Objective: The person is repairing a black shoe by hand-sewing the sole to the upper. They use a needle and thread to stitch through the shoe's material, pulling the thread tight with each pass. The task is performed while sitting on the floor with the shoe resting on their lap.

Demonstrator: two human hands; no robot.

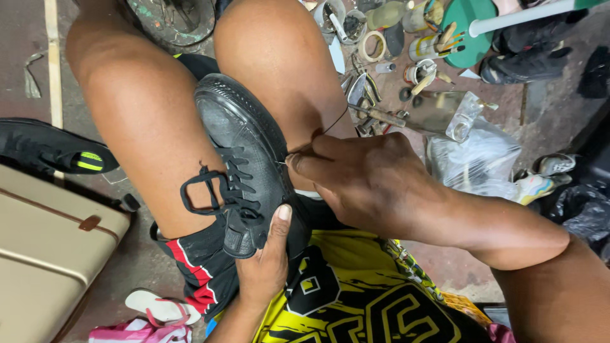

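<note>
A black lace-up shoe (244, 149) rests between my knees, toe pointing away, laces loose. My left hand (265, 263) grips the shoe's heel end from below, thumb pressed on its side. At the shoe's right edge near the sole, my right hand (362, 178) pinches a thin needle; a dark thread (333, 124) runs up from the fingers. The needle tip is mostly hidden by my fingertips.
A beige case (51, 254) lies at the left, a black sneaker (54, 149) above it. Tools, tape rolls and cups (387, 38) clutter the floor ahead. A clear plastic bag (476, 159) and more shoes (540, 178) sit at the right. A sandal (159, 306) lies below.
</note>
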